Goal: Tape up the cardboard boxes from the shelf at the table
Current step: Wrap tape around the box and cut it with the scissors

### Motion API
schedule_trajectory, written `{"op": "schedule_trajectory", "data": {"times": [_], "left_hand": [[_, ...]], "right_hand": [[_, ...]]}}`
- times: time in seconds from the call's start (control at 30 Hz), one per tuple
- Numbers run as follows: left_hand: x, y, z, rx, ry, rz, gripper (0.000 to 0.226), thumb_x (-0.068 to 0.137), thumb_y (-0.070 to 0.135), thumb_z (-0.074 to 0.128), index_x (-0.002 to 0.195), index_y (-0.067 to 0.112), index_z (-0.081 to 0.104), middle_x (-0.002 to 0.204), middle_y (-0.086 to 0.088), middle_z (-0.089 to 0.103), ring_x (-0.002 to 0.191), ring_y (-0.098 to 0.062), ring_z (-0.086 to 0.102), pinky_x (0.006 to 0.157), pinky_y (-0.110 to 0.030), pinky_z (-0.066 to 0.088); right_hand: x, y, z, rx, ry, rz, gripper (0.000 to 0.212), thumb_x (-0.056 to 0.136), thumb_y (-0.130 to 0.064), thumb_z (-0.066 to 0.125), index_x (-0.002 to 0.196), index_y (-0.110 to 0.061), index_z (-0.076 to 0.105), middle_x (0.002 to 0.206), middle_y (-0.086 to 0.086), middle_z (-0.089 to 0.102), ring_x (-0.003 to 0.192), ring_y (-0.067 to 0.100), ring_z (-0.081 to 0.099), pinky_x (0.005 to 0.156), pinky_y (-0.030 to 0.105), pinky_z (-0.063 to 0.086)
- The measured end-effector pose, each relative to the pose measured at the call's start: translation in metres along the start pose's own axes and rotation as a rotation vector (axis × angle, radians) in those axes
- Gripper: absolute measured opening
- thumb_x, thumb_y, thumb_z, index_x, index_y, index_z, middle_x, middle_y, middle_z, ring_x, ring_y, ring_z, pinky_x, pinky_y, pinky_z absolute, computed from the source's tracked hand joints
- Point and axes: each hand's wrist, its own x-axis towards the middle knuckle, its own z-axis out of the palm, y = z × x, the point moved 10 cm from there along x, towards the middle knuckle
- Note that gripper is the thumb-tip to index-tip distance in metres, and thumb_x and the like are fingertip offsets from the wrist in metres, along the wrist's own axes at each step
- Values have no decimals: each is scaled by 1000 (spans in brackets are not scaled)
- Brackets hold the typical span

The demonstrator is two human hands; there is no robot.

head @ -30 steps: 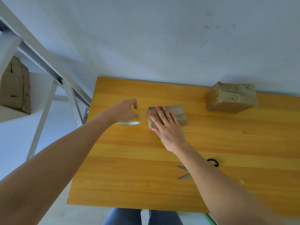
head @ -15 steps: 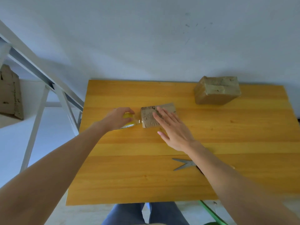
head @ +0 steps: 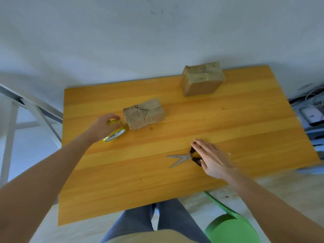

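Nearest the camera: the person's legs [head: 154, 218] in blue-grey trousers at the front edge of the surface [head: 122, 181]. A green stool [head: 229, 228] stands to their right.

Right grip [head: 213, 158]: a bare hand with fingers straight and spread wide, holding nothing. It lies over the black handles of the scissors [head: 182, 157]. I cannot tell whether the fingers touch the handles. The scissors lie flat on the surface, blades parted, tips toward the left.

Left grip [head: 103, 126]: fingers curled over the yellow tape roll [head: 115, 134], holding it tilted with its lower rim on the surface. I read printed letters on the white inner core.

Low box [head: 143, 115]: cardboard, lying flat mid-surface, just beside the tape roll on its right. I cannot resolve whether the two touch. It is well apart from the right grip.

Tall box [head: 202, 79]: cardboard, on the far right part of the surface near the wall [head: 122, 41]. Its top face is paler than its sides.

Left edge of view: a grey metal shelf frame [head: 35, 109]. Far right, beyond the surface: cables [head: 313, 95], blurred.
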Motion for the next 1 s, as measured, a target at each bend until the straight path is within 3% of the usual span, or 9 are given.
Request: {"op": "schedule_trajectory", "data": {"times": [0.2, 0.33, 0.43, 0.53, 0.63, 0.7, 0.73, 0.87, 1.0], "left_hand": [[-2, 4, 4, 22, 2, -1, 31, 92, 24, 63, 122, 16, 62, 124, -4, 57, 104, -18, 47, 86, -33, 37], [-4, 0, 4, 34, -23, -41, 30, 91, 27, 63, 121, 22, 62, 120, -6, 59, 103, -23, 52, 86, -35, 41], [-8, 2, 1, 27, -6, -40, 29, 92, 24, 63, 121, 21, 60, 115, -1, 55, 102, -21, 49, 83, -33, 38], [-10, 3, -3, 29, 4, -46, 21, 92, 22, 63, 112, 27, 57, 101, -9, 57, 89, -29, 54, 66, -33, 41], [-12, 0, -6, 8, -18, -55, 20, 91, 23, 64, 110, 27, 56, 99, -14, 59, 81, -29, 54, 65, -31, 43], [-12, -1, -8, -5, -21, -48, 18, 91, 23, 64, 107, 27, 58, 107, -15, 59, 88, -31, 54, 74, -36, 45], [-12, -1, -9, -9, -25, -43, 18, 90, 24, 65, 106, 27, 58, 109, -14, 59, 94, -32, 55, 77, -37, 44], [-12, 2, -13, -31, -29, -29, 17, 88, 19, 66, 100, 29, 59, 91, -9, 55, 79, -23, 51, 66, -31, 40], [-12, 2, -17, -36, -20, -15, 18, 86, 16, 66, 96, 29, 59, 75, 0, 45, 62, -16, 41, 56, -28, 35]], "right_hand": [[-10, 5, 10, -51, -51, 29, 69, 98, 6, 42, 157, -10, 8, 164, 8, 7, 150, 22, 14, 118, 34, 22], [-5, 5, 6, -104, 4, 25, 63, 92, 12, 49, 150, 1, 28, 156, 18, 28, 143, 31, 32, 113, 40, 31], [4, 4, 8, -173, 46, 12, 64, 59, 10, 85, 119, 8, 64, 120, 25, 63, 108, 35, 66, 85, 42, 55], [15, 1, 9, -200, 88, 15, 60, 29, 0, 97, 85, 3, 74, 89, 17, 70, 77, 29, 72, 61, 37, 60], [25, -17, 5, -200, 36, -4, 48, 55, -5, 92, 95, 7, 69, 95, 19, 68, 84, 32, 70, 71, 39, 58], [31, -33, 2, -124, -6, -26, 36, 92, -11, 62, 125, 3, 53, 115, 17, 63, 104, 31, 63, 89, 36, 47], [35, -39, 1, -71, -48, -13, 34, 99, -16, 51, 129, -2, 47, 117, 12, 61, 103, 27, 61, 86, 31, 43], [50, -68, -2, 301, -171, 33, 41, 91, -44, 64, 108, -12, 46, 88, 1, 61, 68, 18, 58, 55, 30, 43], [57, -100, 9, 725, -314, 124, 57, 78, -63, 70, 92, -11, 49, 69, -2, 52, 56, 15, 46, 52, 26, 34]]}}
